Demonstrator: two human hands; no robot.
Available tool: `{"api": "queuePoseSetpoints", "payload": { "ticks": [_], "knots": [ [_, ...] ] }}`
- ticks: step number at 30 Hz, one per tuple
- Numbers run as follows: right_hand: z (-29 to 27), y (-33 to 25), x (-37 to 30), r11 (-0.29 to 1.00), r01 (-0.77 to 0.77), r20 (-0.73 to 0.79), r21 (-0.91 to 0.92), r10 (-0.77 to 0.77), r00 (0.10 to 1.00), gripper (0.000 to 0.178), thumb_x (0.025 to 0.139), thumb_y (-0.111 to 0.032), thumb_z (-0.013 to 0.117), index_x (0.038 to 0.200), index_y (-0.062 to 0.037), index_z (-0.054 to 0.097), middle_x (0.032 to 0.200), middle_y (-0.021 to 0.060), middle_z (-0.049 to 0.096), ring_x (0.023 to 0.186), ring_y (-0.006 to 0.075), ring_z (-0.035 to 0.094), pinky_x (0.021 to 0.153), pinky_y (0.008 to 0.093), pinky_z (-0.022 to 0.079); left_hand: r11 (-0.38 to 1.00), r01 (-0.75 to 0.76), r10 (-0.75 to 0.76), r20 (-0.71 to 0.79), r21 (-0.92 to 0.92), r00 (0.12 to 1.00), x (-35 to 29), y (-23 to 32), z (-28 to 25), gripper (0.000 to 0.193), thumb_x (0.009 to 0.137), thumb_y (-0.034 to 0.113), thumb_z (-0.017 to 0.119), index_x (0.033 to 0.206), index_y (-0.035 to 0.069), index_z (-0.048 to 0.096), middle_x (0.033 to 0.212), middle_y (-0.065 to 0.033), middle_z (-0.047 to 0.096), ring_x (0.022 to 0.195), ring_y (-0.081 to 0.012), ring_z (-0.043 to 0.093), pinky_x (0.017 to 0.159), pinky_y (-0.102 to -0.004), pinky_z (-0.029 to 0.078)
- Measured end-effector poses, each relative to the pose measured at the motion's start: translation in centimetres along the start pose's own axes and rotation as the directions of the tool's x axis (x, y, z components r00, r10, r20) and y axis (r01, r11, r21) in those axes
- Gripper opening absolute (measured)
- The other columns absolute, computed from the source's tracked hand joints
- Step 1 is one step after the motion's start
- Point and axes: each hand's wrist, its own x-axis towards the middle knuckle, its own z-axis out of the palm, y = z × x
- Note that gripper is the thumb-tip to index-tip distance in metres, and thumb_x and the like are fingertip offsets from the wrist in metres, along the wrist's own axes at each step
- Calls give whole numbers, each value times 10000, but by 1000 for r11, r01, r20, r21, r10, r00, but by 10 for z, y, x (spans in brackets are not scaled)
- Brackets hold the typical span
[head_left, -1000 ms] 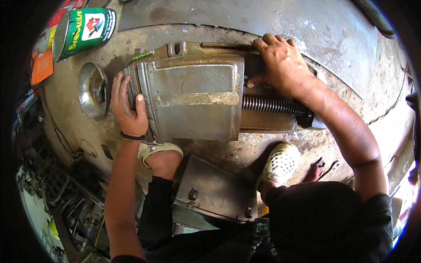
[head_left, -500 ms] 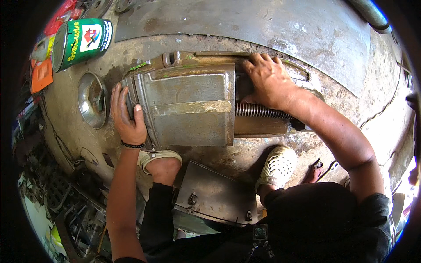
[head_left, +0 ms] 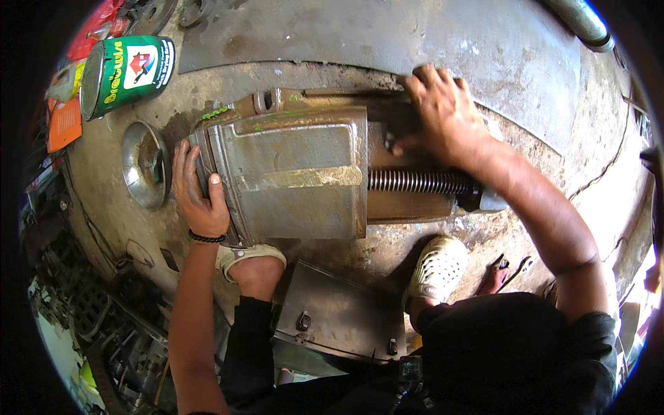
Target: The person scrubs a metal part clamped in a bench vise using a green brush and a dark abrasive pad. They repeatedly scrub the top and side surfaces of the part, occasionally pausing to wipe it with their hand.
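Note:
A heavy, worn machine vise (head_left: 297, 149) lies on the floor in front of me, its grey metal body stained brown. From the body's right side a threaded screw (head_left: 418, 182) runs to a dark fitting at the right end. My left hand (head_left: 200, 190) lies against the vise's left end, fingers stretched along the jaw and thumb apart. Over the far right part of the vise is my right hand (head_left: 446, 114), its fingers spread and the thumb slightly blurred. Nothing shows in its grasp; whether its fingertips touch the far edge is unclear.
A metal bowl (head_left: 144, 166) and a green paint can (head_left: 128, 76) stand left of the vise. A large metal sheet (head_left: 387, 41) lies beyond it. Between my feet is a dark metal box (head_left: 339, 311), with red-handled pliers (head_left: 494, 275) at the right.
My right hand has shifted right and lifted its fingers from the vise's sliding part, uncovering more of the screw. My left hand stays at the left end.

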Motion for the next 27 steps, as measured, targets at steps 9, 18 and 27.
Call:
{"api": "queuePoseSetpoints", "payload": {
  "ticks": [9, 18, 27],
  "knots": [
    [6, 7, 1, 995, 25, 154, -92, -10, 988, 1376, 618, -612, 890, 1639, -167, 82, 1680, 234, 52, 1562, 377, 77, 1268, 547, 136, 1000, -13, 13, 4, 19, 1000, 0, -1, -1, 492, 1001, 278, 515, 1368, -48, 539, 1480, -267, 489, 1389, -447, 443, 1161, -527, 324],
    [-5, 16, -4, 980, 138, 242, -143, -101, 965, 1362, 634, -614, 876, 1643, -164, 80, 1675, 229, 135, 1566, 341, 99, 1263, 548, 119, 999, -33, 33, -5, -10, 999, -1, -2, 0, 488, 1003, 250, 520, 1390, -48, 527, 1489, -261, 486, 1398, -433, 441, 1165, -520, 324],
    [-14, 30, 0, 892, 251, 218, -376, -178, 959, 1447, 580, -714, 845, 1642, -169, 26, 1689, 212, 58, 1562, 378, 65, 1266, 564, 109, 998, -49, 49, 3, -28, 999, -1, -3, 1, 470, 1000, 198, 515, 1398, -54, 516, 1507, -255, 466, 1405, -422, 431, 1171, -519, 318]
  ]
}}
